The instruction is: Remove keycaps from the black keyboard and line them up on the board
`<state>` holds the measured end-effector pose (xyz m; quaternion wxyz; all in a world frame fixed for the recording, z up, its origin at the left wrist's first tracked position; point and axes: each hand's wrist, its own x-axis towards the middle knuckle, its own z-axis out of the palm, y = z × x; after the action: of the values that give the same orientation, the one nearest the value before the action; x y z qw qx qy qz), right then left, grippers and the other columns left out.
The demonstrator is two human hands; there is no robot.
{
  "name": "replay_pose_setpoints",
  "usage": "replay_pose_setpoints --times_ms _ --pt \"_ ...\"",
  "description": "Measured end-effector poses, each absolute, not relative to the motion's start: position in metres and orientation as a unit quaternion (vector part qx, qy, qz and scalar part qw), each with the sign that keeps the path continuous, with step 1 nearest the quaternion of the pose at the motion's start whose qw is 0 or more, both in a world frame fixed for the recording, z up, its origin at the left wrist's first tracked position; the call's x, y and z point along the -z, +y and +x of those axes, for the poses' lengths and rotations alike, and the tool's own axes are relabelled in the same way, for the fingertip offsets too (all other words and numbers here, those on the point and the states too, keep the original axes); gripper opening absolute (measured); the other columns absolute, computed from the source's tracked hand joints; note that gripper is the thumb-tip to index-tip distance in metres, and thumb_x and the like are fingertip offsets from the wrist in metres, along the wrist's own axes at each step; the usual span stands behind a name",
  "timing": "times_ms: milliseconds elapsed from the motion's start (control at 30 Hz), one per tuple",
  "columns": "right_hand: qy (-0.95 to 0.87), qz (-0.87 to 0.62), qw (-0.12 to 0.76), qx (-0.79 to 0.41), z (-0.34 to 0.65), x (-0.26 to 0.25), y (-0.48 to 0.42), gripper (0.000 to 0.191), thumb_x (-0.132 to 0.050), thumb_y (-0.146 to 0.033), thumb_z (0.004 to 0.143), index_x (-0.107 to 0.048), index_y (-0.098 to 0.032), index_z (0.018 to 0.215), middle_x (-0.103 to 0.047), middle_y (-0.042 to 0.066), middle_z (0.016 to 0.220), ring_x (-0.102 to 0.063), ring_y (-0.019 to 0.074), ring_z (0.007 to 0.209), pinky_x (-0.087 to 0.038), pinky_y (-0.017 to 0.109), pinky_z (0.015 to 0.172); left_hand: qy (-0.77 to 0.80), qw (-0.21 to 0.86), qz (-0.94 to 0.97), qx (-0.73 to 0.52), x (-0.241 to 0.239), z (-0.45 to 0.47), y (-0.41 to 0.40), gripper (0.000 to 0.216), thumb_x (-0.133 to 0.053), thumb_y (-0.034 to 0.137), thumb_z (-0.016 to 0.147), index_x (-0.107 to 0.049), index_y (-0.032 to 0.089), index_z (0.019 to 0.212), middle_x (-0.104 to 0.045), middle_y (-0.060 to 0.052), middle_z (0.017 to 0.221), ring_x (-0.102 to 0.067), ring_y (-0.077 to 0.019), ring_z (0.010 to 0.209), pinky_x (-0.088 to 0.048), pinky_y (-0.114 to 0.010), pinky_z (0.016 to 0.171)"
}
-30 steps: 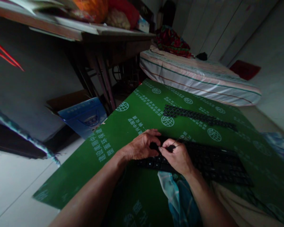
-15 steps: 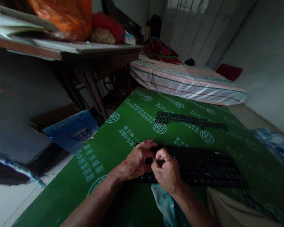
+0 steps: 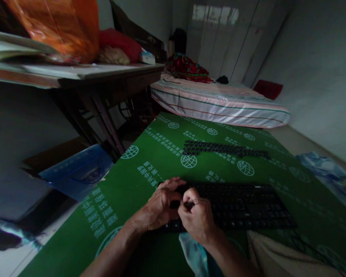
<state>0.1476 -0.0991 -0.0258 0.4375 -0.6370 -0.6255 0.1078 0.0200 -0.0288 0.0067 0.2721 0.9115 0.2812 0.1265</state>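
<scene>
A black keyboard [image 3: 256, 207] lies on the green table, its left end under both my hands. My left hand [image 3: 164, 204] is curled over that end, fingers toward the far edge and thumb low on the keys, gripping it. Close beside it, my right hand [image 3: 197, 215] is closed in a pinch on a thin wire tool [image 3: 201, 199], part of which sticks out past the fingers. What the tool's tip touches is hidden between the hands. Beyond the keyboard, several black keycaps [image 3: 225, 148] lie in rows on the table.
The green table [image 3: 144, 169] carries white print. A beige cloth [image 3: 273, 254] and a cable [image 3: 311, 246] lie at the near right. A desk [image 3: 109, 73] with an orange bag [image 3: 66, 30] stands at left, a bed [image 3: 219, 100] behind.
The view has shifted slightly, so the scene sits further left and lower. My right hand has turned a little, and less of the wire tool shows. Both hands stay at the keyboard's left end.
</scene>
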Motion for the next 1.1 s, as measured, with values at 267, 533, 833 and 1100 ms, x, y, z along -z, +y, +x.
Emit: replay_pose_setpoints --times_ms 267,533,833,1100 --pt "-0.616 -0.63 0.462 -0.104 0.1472 0.0328 -0.0982 0.012 -0.044 -0.011 0.067 -0.048 -0.022 0.067 -0.051 -0.004 0.051 -0.049 0.0101 0.045 -0.034 0.019 0.048 0.278 0.279 0.912 -0.116 -0.0086 0.0207 -0.0268 0.02 -0.068 0.02 0.069 -0.073 0.023 0.088 -0.051 -0.008 0.132 -0.035 -0.0311 0.127 -0.026 -0.048 0.105" --pt "-0.591 -0.623 0.496 -0.128 0.1477 0.0308 -0.0978 0.011 -0.044 -0.011 0.065 -0.044 -0.022 0.066 -0.046 -0.005 0.051 -0.047 0.01 0.046 -0.035 0.019 0.048 0.279 0.284 0.907 -0.135 -0.0102 0.0221 -0.0278 0.017 -0.067 0.024 0.071 -0.073 0.026 0.087 -0.054 -0.006 0.128 -0.04 -0.029 0.124 -0.029 -0.046 0.104" --pt "-0.54 -0.611 0.548 -0.185 0.1481 0.0296 -0.0928 0.009 -0.048 -0.016 0.068 -0.042 -0.022 0.065 -0.045 -0.005 0.051 -0.046 0.0102 0.047 -0.038 0.018 0.047 0.292 0.306 0.894 -0.151 -0.0082 0.0215 -0.0253 0.014 -0.064 0.023 0.075 -0.073 0.024 0.084 -0.056 -0.007 0.126 -0.043 -0.0279 0.121 -0.031 -0.047 0.102" --pt "-0.532 -0.564 0.588 -0.231 0.1499 0.0284 -0.0912 0.016 -0.052 -0.027 0.078 -0.045 -0.02 0.065 -0.048 -0.003 0.054 -0.047 0.0086 0.048 -0.04 0.017 0.047 0.28 0.329 0.873 -0.226 -0.003 0.0194 -0.0221 0.016 -0.059 0.022 0.078 -0.07 0.022 0.09 -0.069 -0.005 0.1 -0.054 -0.0219 0.109 -0.041 -0.037 0.097"
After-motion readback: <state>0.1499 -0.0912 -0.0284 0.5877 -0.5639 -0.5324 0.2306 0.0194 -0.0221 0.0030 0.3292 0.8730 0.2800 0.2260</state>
